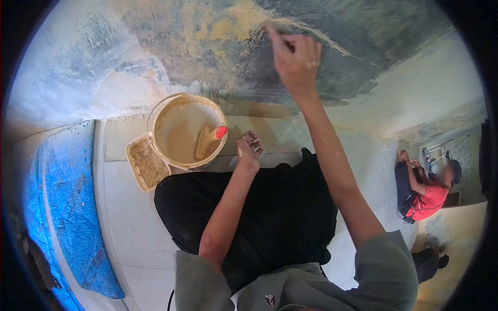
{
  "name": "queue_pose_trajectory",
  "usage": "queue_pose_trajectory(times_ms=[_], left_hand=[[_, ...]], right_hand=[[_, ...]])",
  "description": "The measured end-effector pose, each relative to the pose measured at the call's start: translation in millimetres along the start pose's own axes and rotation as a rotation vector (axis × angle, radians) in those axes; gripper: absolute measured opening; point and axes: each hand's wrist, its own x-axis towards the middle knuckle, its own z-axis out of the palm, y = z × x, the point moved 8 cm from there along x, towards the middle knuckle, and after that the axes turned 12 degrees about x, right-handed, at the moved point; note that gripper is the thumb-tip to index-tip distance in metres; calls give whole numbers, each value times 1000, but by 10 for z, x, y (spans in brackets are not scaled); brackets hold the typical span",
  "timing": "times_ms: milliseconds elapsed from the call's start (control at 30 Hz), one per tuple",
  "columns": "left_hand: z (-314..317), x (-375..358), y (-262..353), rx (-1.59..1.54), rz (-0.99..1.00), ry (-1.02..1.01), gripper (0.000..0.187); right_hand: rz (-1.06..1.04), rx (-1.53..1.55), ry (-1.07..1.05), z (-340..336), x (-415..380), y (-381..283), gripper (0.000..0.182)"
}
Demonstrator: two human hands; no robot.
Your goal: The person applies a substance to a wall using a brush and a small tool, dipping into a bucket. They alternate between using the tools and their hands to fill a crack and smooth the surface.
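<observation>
My right hand point(297, 59) is raised to the painted wall point(218, 36), its index finger stretched out to the surface beside a pale raised line; the other fingers are curled, with nothing visible in them. Low beside the bucket point(225, 111), my left hand point(250, 146) has its fingers loosely bent and apart, holding nothing. In the bucket is cloudy tan liquid, and a tool with a red-tipped handle point(221, 132) leans inside it. A shallow tub point(136, 171) of brownish paste touches the bucket's left side.
Blue sheeting point(78, 207) lies on the left over the tiled floor point(135, 223). At the far right sits a person in a red shirt point(429, 201), and a person in dark clothing point(428, 263) is below. My black-clad legs point(249, 217) are folded near the bucket.
</observation>
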Motion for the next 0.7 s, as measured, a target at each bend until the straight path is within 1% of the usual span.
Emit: queue_pose_trajectory(times_ms=[67, 133, 167, 233, 267, 300, 333, 367, 400, 433, 500, 533, 567, 633, 667, 700], left_hand=[[-21, -1, -1, 0, 0, 0, 26], [3, 25, -10, -2, 4, -13, 25], [1, 42, -22, -8, -2, -9, 25], [-4, 50, -50, -5, -9, -17, 25], [-5, 53, -56, -13, -12, -27, 25], [-3, 59, -65, -25, -16, -37, 24], [7, 72, -59, -30, -8, -48, 24], [-21, 87, -55, -9, -5, -15, 19], [-44, 87, -56, 17, -4, 20, 18], [-33, 92, -59, 24, -2, 11, 18], [-37, 92, -65, 44, -11, -4, 18], [-27, 90, -59, 42, -3, -11, 18], [-22, 87, -64, 33, -4, -10, 18], [-8, 104, -89, 29, -8, -11, 19], [-17, 114, -103, 32, -3, -13, 19], [-27, 112, -98, 36, 3, -14, 20]], right_hand=[[-36, 26, 31, 37, 4, -68, 47], [361, 90, 243, -28, -152, 197, 46], [353, 80, 253, 14, -188, 140, 46], [153, 212, 28, 192, -119, -199, 42], [98, 166, 94, 37, -55, -175, 36], [89, 163, 99, 24, -59, -202, 36], [240, 161, 153, 12, -95, -108, 35], [394, 157, 208, 4, -153, -27, 34], [341, 158, 191, 59, -137, -165, 34], [339, 150, 199, 40, -118, -137, 34], [453, 226, 253, -7, -99, -13, 35], [566, 264, 269, -35, -115, 77, 36], [556, 268, 274, -28, -92, 27, 36], [257, 190, 83, 143, 54, -357, 39], [235, 223, 33, 240, 45, -401, 43], [237, 219, 35, 199, 28, -356, 43]])
